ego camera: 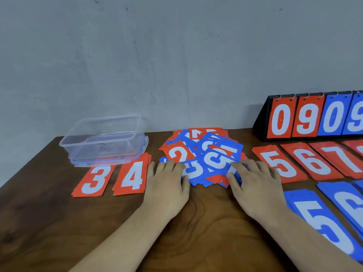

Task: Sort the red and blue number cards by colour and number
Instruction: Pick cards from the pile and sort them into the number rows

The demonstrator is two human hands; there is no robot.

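Note:
A mixed heap of red and blue number cards (204,154) lies at the middle of the wooden table (49,222). My left hand (167,183) rests flat on the heap's near left edge, fingers spread over a red 2 and a blue card. My right hand (255,183) rests on the heap's near right edge, its fingertips touching a blue 5. Sorted red stacks show 3 (93,180) and 4 (132,177) to the left, and 5 (280,163), 6 (314,163) and 7 (341,158) to the right. Blue stacks 5 (322,222) and 6 (347,199) lie near right.
A clear plastic box (104,138) sits on its lid at the back left, just behind the red 3 and 4. A black flip scoreboard (314,116) showing 0 9 0 9 stands at the back right against the grey wall.

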